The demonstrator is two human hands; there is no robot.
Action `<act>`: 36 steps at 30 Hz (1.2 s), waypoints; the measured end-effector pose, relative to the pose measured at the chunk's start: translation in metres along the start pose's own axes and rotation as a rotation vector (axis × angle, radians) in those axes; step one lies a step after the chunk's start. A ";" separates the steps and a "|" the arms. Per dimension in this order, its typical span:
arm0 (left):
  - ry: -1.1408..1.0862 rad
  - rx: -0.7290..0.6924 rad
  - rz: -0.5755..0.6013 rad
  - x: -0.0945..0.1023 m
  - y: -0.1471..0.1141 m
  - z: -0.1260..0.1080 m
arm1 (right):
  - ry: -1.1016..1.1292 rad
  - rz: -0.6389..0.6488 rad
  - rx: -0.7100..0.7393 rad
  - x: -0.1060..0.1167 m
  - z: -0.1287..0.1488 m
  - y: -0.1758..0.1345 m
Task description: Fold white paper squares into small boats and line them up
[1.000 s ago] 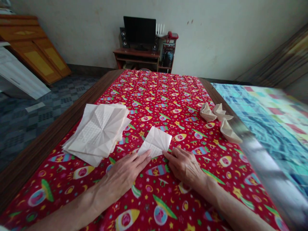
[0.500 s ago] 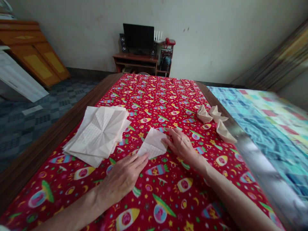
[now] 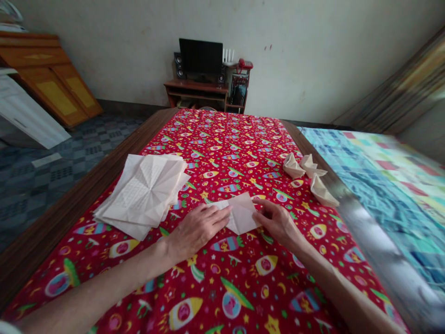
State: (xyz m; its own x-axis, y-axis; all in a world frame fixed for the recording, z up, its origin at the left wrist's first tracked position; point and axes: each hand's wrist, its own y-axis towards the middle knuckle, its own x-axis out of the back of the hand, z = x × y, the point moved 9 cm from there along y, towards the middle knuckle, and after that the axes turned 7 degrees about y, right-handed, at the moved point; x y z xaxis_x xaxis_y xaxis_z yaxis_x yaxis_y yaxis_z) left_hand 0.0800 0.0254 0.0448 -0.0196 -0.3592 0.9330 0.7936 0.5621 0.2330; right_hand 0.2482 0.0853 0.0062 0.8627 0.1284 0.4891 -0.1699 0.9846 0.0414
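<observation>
A small folded sheet of paper (image 3: 243, 215) lies on the red patterned cloth in front of me, with a crease running down it. My left hand (image 3: 200, 227) rests flat over its left part, fingers stretched out and hiding some of it. At the right edge, my right hand (image 3: 278, 222) has its thumb and index finger on the paper, and its other fingers are curled. Left of my hands sits a stack of creased paper sheets (image 3: 149, 185), some printed. Several folded paper shapes (image 3: 293, 167) stand near the table's right edge.
The red cloth (image 3: 229, 273) covers most of a dark wooden table (image 3: 114, 150). A bed with a blue checked cover (image 3: 375, 185) adjoins on the right. Beyond the far end are a desk (image 3: 196, 86) with a monitor (image 3: 201, 58) and speakers. A wooden cabinet (image 3: 66, 83) stands at left.
The paper has turned and shifted right, with its right part now showing a plain face. My left hand has slid right and up onto the paper. My right hand has moved slightly right and down.
</observation>
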 end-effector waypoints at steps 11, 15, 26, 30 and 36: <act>-0.134 -0.038 -0.123 -0.011 0.039 0.006 | -0.180 -0.136 0.171 0.002 0.022 -0.053; -0.277 0.037 -0.097 -0.013 0.018 -0.001 | -0.345 -0.051 0.403 0.001 0.048 -0.068; -0.290 0.072 -0.074 -0.020 0.006 -0.005 | -0.818 0.180 0.756 -0.034 0.058 -0.073; -0.296 0.075 -0.085 -0.019 0.004 -0.003 | -0.779 0.173 0.771 -0.034 0.059 -0.072; -0.294 0.083 -0.084 -0.020 0.005 0.007 | -0.748 0.139 0.780 -0.045 0.072 -0.065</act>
State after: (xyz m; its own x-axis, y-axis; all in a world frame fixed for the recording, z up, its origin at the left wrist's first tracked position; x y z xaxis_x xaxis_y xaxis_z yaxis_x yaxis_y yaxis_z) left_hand 0.0802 0.0411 0.0290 -0.2673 -0.1833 0.9460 0.7297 0.6028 0.3229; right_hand 0.1859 0.0074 0.0442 0.3488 -0.1318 0.9279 -0.7270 0.5868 0.3566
